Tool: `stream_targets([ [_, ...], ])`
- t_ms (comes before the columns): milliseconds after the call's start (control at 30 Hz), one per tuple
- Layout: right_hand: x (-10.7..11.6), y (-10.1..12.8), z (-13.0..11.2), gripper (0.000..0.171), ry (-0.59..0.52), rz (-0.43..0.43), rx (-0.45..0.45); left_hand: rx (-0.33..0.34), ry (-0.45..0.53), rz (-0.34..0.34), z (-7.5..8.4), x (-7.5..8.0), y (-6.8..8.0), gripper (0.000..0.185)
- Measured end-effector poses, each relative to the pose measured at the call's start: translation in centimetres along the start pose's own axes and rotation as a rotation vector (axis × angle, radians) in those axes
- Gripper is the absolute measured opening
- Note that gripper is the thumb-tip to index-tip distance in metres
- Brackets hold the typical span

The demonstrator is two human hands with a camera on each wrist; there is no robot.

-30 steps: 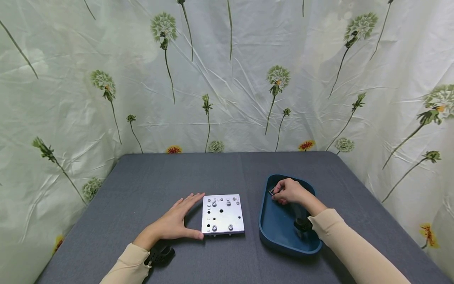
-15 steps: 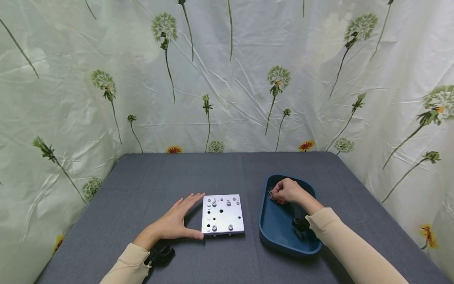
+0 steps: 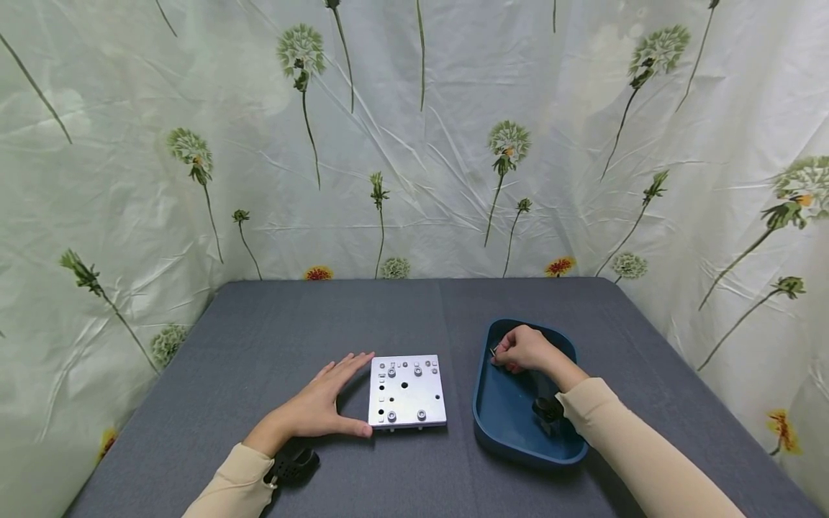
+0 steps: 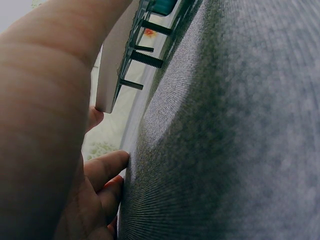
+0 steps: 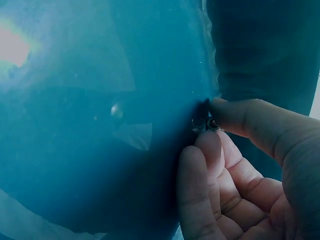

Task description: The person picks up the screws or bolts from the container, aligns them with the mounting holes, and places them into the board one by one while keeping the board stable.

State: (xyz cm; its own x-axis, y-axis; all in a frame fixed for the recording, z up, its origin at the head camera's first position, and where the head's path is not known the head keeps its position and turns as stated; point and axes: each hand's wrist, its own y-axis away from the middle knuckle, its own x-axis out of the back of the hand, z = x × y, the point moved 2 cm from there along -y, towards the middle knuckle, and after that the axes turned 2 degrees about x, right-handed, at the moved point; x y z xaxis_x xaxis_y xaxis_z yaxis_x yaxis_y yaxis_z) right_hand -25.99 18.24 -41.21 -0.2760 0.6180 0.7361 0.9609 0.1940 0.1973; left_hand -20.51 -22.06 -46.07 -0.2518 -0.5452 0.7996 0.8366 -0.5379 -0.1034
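Note:
A square silver metal plate lies in the middle of the table, with several socket-head screws and dark holes on its top. In the left wrist view, metal pins and a threaded screw stick down from the plate's underside. My left hand is spread along its left side, thumb at the near corner and index finger at the far one, fingers mostly straight. Inside the blue tray, my right hand pinches a small shiny metal screw between thumb and fingertips near the tray's left wall; the fingers partly hide it.
The tray stands to the right of the plate on a dark grey cloth-covered table. A pale curtain with a flower print hangs behind the table. Each wrist wears a black camera mount.
My right hand has shifted slightly left and nearer inside the tray, and less of the screw shows past the fingers. The left hand and the plate have stayed put.

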Motion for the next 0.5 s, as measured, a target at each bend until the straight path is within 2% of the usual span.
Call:
stream_targets([
  [500,0.18,0.28,-0.38,0.018,0.076,0.024,0.018,0.006,-0.008,-0.007,0.00,-0.08,-0.11,0.124],
])
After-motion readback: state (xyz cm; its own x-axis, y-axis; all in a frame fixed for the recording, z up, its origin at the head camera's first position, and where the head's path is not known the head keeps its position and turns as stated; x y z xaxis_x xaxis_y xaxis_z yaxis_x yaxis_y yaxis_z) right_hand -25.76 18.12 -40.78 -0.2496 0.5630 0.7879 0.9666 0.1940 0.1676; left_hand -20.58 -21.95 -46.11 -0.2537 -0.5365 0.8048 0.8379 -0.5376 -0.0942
